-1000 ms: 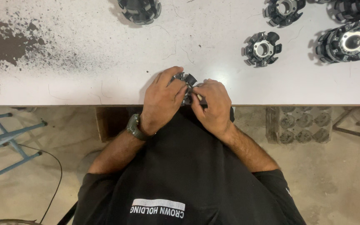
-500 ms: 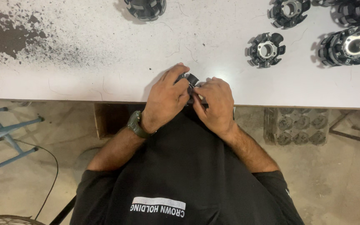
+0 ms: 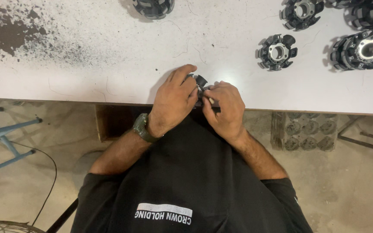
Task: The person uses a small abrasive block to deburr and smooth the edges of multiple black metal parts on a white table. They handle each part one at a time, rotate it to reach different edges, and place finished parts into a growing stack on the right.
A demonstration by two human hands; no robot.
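My left hand [image 3: 173, 97], with a dark watch on its wrist, and my right hand [image 3: 225, 108] meet at the front edge of the white table [image 3: 109, 64]. Between them they grip a small black toothed part [image 3: 199, 80], mostly hidden by my fingers. The fingers of my right hand also pinch something thin and pale against the part; I cannot tell what it is. My black shirt fills the lower middle of the view.
Black ring-shaped toothed parts lie on the table: one [image 3: 276, 51] right of my hands, a larger one [image 3: 363, 47] at far right, others at the back [image 3: 304, 13] [image 3: 154, 7]. Dark powder [image 3: 1, 34] stains the table's left. A blue metal frame [image 3: 5, 129] and a grey moulded tray [image 3: 307, 131] sit below.
Both hands stay closed around the small black part at the table edge, with only slight finger movement. The view has drifted a little.
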